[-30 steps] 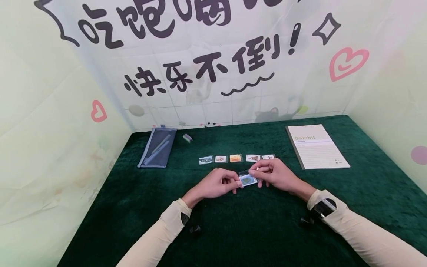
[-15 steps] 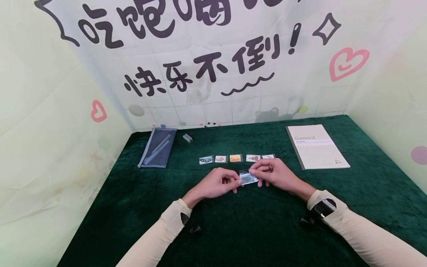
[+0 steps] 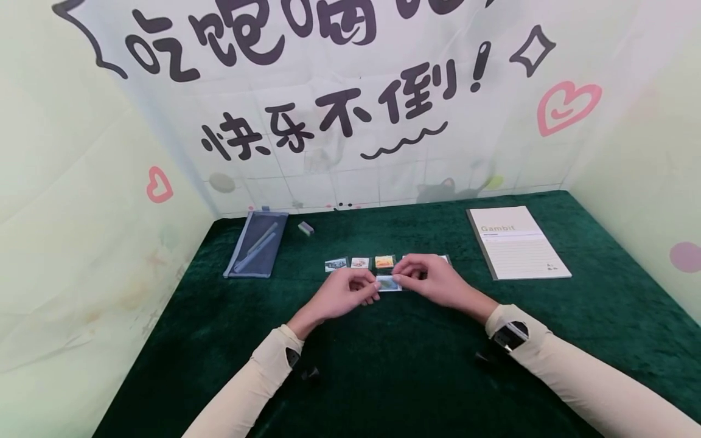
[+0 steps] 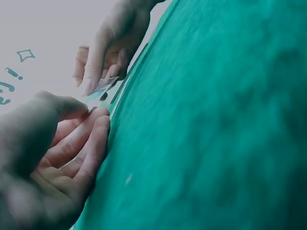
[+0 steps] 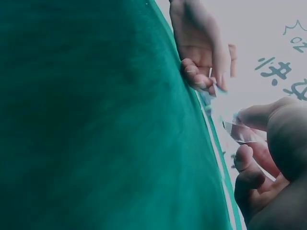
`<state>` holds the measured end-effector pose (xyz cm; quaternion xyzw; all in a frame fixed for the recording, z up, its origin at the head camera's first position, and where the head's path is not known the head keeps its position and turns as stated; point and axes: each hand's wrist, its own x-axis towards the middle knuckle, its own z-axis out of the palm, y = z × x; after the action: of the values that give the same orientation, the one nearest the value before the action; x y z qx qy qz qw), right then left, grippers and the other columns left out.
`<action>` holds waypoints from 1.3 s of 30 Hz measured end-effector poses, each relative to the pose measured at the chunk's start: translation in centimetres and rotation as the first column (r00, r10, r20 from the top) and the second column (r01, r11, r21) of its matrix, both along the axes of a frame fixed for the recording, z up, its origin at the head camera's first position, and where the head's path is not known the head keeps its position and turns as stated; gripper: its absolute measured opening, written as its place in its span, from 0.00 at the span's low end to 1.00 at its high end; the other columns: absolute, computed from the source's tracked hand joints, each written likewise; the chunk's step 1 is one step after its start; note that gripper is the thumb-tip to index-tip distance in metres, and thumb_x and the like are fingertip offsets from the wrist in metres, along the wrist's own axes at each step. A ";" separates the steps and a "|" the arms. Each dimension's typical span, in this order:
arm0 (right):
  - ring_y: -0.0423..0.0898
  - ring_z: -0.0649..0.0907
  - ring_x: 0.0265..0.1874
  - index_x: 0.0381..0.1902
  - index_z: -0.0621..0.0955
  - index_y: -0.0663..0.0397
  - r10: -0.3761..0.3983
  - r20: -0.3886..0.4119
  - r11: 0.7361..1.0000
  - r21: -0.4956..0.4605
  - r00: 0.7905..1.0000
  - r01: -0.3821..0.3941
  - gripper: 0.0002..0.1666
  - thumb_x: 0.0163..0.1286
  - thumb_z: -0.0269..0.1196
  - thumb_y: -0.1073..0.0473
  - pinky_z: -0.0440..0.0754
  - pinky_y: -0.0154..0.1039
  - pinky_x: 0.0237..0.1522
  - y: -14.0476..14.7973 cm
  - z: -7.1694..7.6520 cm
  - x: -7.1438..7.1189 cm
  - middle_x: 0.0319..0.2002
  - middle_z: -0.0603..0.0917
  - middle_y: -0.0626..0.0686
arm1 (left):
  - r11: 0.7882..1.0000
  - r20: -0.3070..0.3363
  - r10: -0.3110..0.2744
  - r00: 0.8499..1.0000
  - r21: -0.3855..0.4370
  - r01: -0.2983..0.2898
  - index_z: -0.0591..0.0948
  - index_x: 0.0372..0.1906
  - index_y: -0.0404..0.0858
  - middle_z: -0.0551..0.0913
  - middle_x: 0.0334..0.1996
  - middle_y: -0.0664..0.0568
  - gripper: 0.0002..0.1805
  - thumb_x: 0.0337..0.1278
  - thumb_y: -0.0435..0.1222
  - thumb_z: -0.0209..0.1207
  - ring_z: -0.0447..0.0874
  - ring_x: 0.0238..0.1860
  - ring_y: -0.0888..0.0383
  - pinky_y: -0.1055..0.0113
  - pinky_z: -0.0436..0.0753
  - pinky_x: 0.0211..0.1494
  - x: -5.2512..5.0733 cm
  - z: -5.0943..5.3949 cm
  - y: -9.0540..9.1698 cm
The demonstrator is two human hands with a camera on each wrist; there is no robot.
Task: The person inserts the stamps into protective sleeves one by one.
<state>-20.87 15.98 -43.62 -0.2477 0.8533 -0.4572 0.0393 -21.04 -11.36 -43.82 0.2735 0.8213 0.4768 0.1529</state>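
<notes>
Between both hands is a small blue picture stamp in a clear sleeve [image 3: 390, 283], just in front of a row of similar stamps. My left hand [image 3: 344, 293] pinches its left end between thumb and fingers. At the other end, my right hand [image 3: 435, 280] pinches the sleeve, whose clear part [image 5: 240, 133] shows in the right wrist view. Left to right, the row has a blue-grey stamp [image 3: 336, 265], a reddish one [image 3: 359, 263] and an orange one [image 3: 384, 261]. Behind my right hand, the row's right end is mostly hidden.
A blue mesh zip pouch [image 3: 256, 244] with pens inside lies at the back left. Beside it is a small eraser [image 3: 306, 228]. At the right lies a white notebook [image 3: 517, 242]. Dark green cloth [image 3: 394, 371] covers the table, and a printed curtain [image 3: 306, 176] hangs behind.
Both hands have moved left and slightly away from me with the sleeved stamp, towards the row. My right hand now covers more of the row's right end. The head view has shifted slightly.
</notes>
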 end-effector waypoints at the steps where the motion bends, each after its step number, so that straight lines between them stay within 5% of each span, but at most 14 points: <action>1: 0.43 0.87 0.36 0.50 0.88 0.42 0.005 -0.010 1.000 0.006 1.000 -0.005 0.08 0.77 0.70 0.50 0.84 0.39 0.40 -0.6 0.2 -0.3 0.41 0.93 0.43 | 1.000 0.003 0.019 1.000 -0.003 -0.019 0.89 0.46 0.42 0.93 0.38 0.52 0.11 0.80 0.44 0.63 0.91 0.37 0.57 0.64 0.91 0.44 -0.1 0.1 -0.4; 9: 0.45 0.85 0.33 0.54 0.88 0.44 0.021 -0.014 1.000 0.020 1.000 -0.021 0.11 0.78 0.70 0.50 0.84 0.42 0.35 -6.2 1.2 -3.2 0.41 0.91 0.44 | 0.976 -0.010 0.217 0.976 -0.027 -0.218 0.89 0.47 0.42 0.93 0.38 0.49 0.08 0.79 0.41 0.64 0.91 0.36 0.55 0.64 0.91 0.43 -0.7 0.8 -5.1; 15: 0.46 0.83 0.28 0.53 0.87 0.43 0.010 0.006 1.000 0.027 1.000 -0.010 0.10 0.78 0.70 0.53 0.82 0.40 0.32 -11.2 1.3 -5.0 0.39 0.90 0.45 | 0.896 -0.092 0.435 0.896 -0.049 -0.440 0.90 0.47 0.42 0.93 0.37 0.51 0.09 0.78 0.42 0.64 0.92 0.36 0.57 0.65 0.89 0.43 -1.2 0.7 -8.3; 18: 0.45 0.84 0.31 0.53 0.87 0.44 -0.008 0.008 0.998 0.056 1.000 0.007 0.10 0.78 0.70 0.53 0.83 0.41 0.35 -13.3 1.3 -5.8 0.39 0.90 0.46 | 0.857 -0.157 0.496 0.854 -0.071 -0.511 0.90 0.46 0.42 0.94 0.36 0.51 0.10 0.78 0.43 0.65 0.92 0.36 0.58 0.65 0.88 0.43 -1.5 0.7 -9.4; 23: 0.43 0.86 0.33 0.54 0.86 0.43 -0.084 0.010 0.988 0.133 0.996 0.082 0.13 0.76 0.72 0.49 0.83 0.41 0.37 -15.5 1.0 -6.7 0.38 0.89 0.46 | 0.810 -0.267 0.514 0.815 -0.161 -0.563 0.89 0.41 0.42 0.93 0.31 0.53 0.09 0.76 0.42 0.64 0.88 0.32 0.59 0.63 0.81 0.40 -2.2 0.6 -10.2; 35: 0.45 0.83 0.35 0.55 0.87 0.47 -0.123 -0.051 0.954 0.268 0.991 0.132 0.17 0.73 0.75 0.50 0.80 0.42 0.42 -15.7 0.2 -7.3 0.34 0.85 0.47 | 0.763 -0.320 0.501 0.804 -0.274 -0.585 0.88 0.38 0.40 0.89 0.28 0.52 0.09 0.74 0.41 0.68 0.82 0.29 0.56 0.64 0.80 0.37 -2.8 0.3 -9.1; 39: 0.46 0.80 0.38 0.56 0.87 0.47 -0.111 -0.125 0.947 0.287 0.986 0.143 0.19 0.73 0.75 0.47 0.77 0.42 0.45 -15.5 0.1 -7.4 0.35 0.83 0.47 | 0.743 -0.330 0.522 0.786 -0.277 -0.610 0.88 0.38 0.40 0.89 0.27 0.52 0.09 0.72 0.42 0.70 0.82 0.29 0.56 0.64 0.80 0.37 -2.7 0.3 -9.3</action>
<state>-28.31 0.50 -43.51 -0.2076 0.9270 -0.3125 0.0004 -23.79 -20.61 -43.48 0.0291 0.9515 0.3024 -0.0482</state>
